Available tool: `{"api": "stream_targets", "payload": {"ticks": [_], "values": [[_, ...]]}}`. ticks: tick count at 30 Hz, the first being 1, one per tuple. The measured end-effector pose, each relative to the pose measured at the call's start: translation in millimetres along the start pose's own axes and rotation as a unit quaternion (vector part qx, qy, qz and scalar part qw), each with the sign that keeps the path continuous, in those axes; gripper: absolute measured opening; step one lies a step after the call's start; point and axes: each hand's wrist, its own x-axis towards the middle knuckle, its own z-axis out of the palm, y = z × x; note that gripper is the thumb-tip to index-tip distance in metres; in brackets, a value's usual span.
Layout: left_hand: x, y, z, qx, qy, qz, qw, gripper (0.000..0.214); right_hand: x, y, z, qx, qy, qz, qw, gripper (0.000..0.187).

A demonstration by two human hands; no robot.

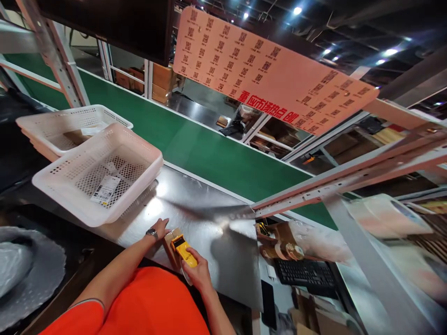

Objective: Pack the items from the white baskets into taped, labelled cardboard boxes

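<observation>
Left hand: the left hand (160, 229), a watch (151, 232) on its wrist, is at the far left end of the cardboard box; its fingers are partly hidden, so I cannot tell whether it grips or only steadies.
Right hand: the right hand (198, 271) grasps the yellow tape dispenser (186, 252), thumb on top.
Tape dispenser: over the cardboard box, its front end towards the box's far end; whether its edge touches the cardboard I cannot tell.
Cardboard box: the small brown cardboard box (170, 253) is by the near edge of the surface, left of its middle, close in front of the person's orange shirt (159, 302).
Surface: the shiny metal surface (209, 223) has a shadow towards its right edge.
Baskets: a white basket (139, 195) at the left end of the surface, a printed label (105, 190) inside; behind it another white basket (73, 114) containing a brown item and white paper.
Far edge: a green conveyor belt (195, 144) runs along it.
Right edge: past it, a black keyboard (305, 274), a dark flat device (268, 304) and a brown tape roll (294, 251).
Overhead: a pink board (279, 74) with printed codes and red characters.
</observation>
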Motion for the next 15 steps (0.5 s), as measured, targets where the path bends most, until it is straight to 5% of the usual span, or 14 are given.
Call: {"api": "stream_targets", "payload": {"ticks": [3, 9, 15], "values": [[-2, 0, -0.1, 0.033, 0.005, -0.003, 0.999, 0.031, 0, 1, 0, -0.001, -0.001, 0.002, 1.000, 0.051], [-15, 6, 16.6, 0.064, -0.028, 0.018, 0.997, 0.056, 6, 5, 3, -0.013, -0.027, 0.000, 1.000, 0.051], [-17, 14, 10.3, 0.117, -0.019, 0.013, 0.993, 0.056, -34, 19, -43, -0.102, -0.031, 0.023, 0.994, 0.053]]}}
